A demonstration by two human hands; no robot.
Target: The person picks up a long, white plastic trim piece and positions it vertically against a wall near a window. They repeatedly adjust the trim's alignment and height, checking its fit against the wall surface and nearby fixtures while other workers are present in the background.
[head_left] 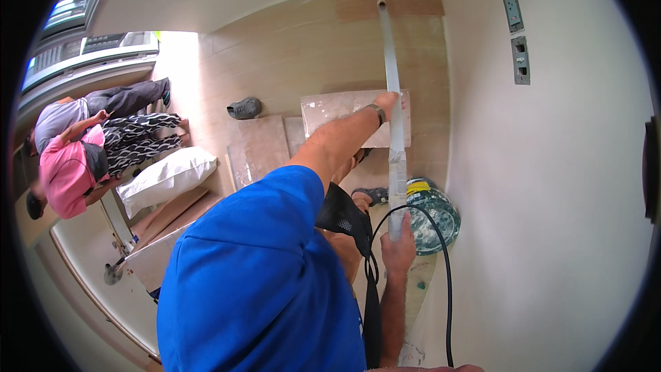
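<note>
A long, straight, grey metal bar [394,134] runs away from me, close to the right-hand wall. My left hand [390,102], with a watch on its wrist, grips the bar about midway along. At the near end, my right hand [398,248] is closed around it. White smears coat the bar's nearer part. Beside my right hand stands a round, dark green bucket [444,217] splashed with white, with something yellow [417,187] at its rim. A black cable [446,282] loops past that hand. At the bar's far end is a small tan object [381,1] whose kind I cannot make out.
A pale, smeared board [330,107] lies under my left arm, with flat panels [258,148] and a dark shoe [244,107] nearby. At left are two people [76,165], a white sack [167,178] and a window. The right wall has outlet boxes [520,60].
</note>
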